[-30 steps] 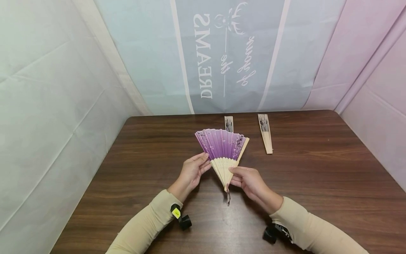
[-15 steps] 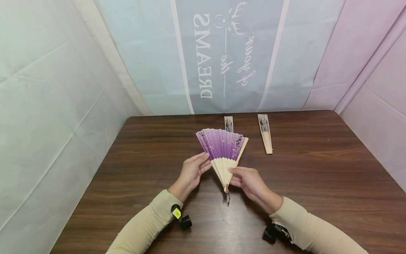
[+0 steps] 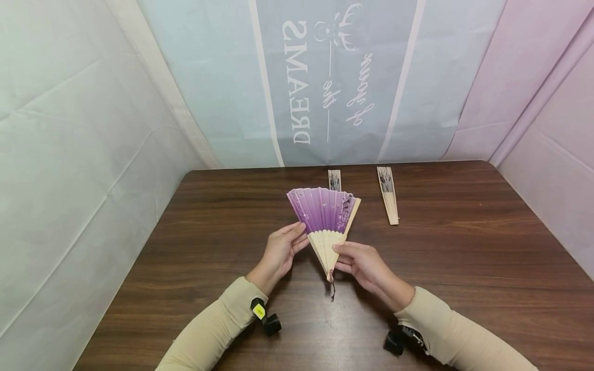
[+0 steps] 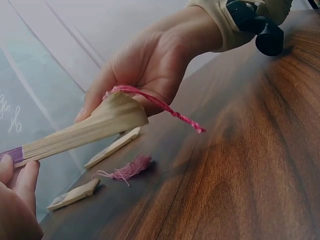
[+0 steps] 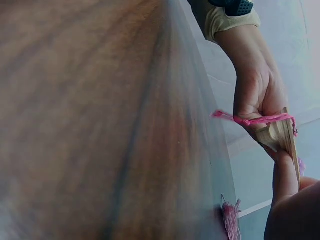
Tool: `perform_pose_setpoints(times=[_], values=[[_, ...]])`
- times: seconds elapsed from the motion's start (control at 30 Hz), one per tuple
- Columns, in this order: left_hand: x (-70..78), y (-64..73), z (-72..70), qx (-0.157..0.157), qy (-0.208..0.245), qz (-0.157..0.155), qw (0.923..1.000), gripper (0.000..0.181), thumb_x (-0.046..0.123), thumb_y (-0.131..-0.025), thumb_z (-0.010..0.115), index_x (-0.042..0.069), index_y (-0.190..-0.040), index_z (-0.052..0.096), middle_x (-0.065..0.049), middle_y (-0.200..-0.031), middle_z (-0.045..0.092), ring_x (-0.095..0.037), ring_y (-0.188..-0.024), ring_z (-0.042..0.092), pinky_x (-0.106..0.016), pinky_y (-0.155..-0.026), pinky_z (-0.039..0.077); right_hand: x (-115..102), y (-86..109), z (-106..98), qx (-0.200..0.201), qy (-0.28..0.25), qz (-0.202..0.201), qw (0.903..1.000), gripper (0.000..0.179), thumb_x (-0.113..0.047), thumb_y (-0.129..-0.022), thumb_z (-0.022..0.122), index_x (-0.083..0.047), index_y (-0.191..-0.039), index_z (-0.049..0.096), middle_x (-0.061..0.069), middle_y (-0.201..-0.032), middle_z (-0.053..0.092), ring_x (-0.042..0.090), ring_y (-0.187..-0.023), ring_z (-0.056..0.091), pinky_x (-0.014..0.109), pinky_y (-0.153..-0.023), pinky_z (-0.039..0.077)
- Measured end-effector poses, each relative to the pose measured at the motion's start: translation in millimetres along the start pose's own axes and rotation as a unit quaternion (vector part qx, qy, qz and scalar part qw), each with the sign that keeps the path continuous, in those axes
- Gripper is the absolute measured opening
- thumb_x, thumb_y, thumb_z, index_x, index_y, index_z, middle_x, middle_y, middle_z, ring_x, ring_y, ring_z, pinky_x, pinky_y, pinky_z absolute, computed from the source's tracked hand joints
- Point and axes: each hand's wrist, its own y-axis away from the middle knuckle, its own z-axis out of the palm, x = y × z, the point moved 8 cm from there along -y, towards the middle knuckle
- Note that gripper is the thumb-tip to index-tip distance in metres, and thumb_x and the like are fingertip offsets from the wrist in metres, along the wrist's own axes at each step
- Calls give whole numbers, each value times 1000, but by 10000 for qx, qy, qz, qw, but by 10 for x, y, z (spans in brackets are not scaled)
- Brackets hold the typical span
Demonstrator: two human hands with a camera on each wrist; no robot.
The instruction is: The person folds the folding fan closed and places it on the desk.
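Observation:
A partly spread folding fan (image 3: 321, 214) with purple cloth and pale wooden ribs is held up between both hands over the table. My left hand (image 3: 282, 250) pinches its left edge where cloth meets ribs, the thumb on the near face. Lower down, my right hand (image 3: 364, 262) grips the ribs on the right, close to the pivot. From the pivot end hangs a pink cord (image 4: 170, 110), seen in the left wrist view. Behind the held fan lies a folded fan (image 3: 335, 180), its lower part hidden in the head view. Another folded fan (image 3: 389, 198) lies to its right.
The dark wood-grain table (image 3: 464, 247) reaches back to a printed cloth backdrop (image 3: 343, 103), with pale cloth at both sides. A loose pink tassel (image 4: 131, 169) lies on the table by the folded fans in the left wrist view.
The held fan has narrowed slightly, its right edge coming in to the left. My right hand has shifted a little left with it; my left hand stays nearly still.

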Motion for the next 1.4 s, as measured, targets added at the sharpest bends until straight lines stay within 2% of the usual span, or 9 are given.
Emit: perform_pose_setpoints(times=[0.1, 0.33, 0.6, 0.73, 0.87, 1.0, 1.4], values=[[-5, 2, 6, -14, -4, -39, 10000, 36, 0, -97, 59, -18, -128, 53, -6, -88, 77, -10, -79, 72, -25, -78, 65, -5, -6, 6, 3, -29, 15, 10000, 21, 2, -97, 51, 10, -116, 57, -1, -85, 76, 10, -83, 74, 25, -81, 64], [-15, 17, 15, -29, -30, -113, 9999, 37, 0, -97, 59, -19, -128, 52, -3, -84, 76, -9, -76, 72, -23, -76, 64, -11, -9, 15, -29, 55, 5, 10000, 35, 3, -97, 51, 21, -127, 47, 0, -87, 76, 9, -84, 74, 25, -84, 63], [-17, 26, 24, -112, -87, -105, 9998, 38, 1, -97, 60, -19, -129, 51, 1, -79, 74, -8, -75, 71, -22, -75, 64, 8, -10, 13, -23, 91, 57, 9999, 30, 2, -97, 53, 17, -123, 52, 1, -88, 77, 9, -83, 74, 25, -82, 63], [-17, 25, 21, -106, -99, -99, 9998, 38, 2, -97, 60, -19, -129, 52, 1, -80, 74, -8, -76, 71, -23, -76, 64, 6, -5, 20, -57, 52, 76, 9999, 24, 1, -97, 54, 12, -118, 58, 1, -89, 77, 10, -84, 74, 26, -83, 64], [-16, 22, 16, -118, -109, -65, 9998, 38, 2, -97, 60, -18, -128, 53, 0, -82, 75, -8, -78, 72, -23, -76, 64, 7, -2, 22, -78, 25, 120, 9999, 14, 0, -96, 55, -1, -103, 68, -2, -88, 76, 9, -85, 73, 25, -83, 64], [-19, 23, 11, -120, -119, -46, 9998, 38, 2, -97, 60, -18, -128, 53, 1, -83, 75, -8, -78, 72, -22, -76, 64, 10, 4, 25, -113, 87, 175, 9997, 17, -1, -96, 56, -10, -93, 70, -5, -86, 75, 7, -85, 72, 23, -82, 64], [-74, 25, 16, -175, -194, -60, 9996, 39, 2, -96, 61, -19, -128, 52, 0, -82, 74, -9, -78, 71, -24, -77, 64, 53, 2, 5, -142, 444, 267, 9986, 16, -3, -95, 57, -12, -91, 70, -6, -82, 73, 8, -80, 70, 23, -79, 64]])
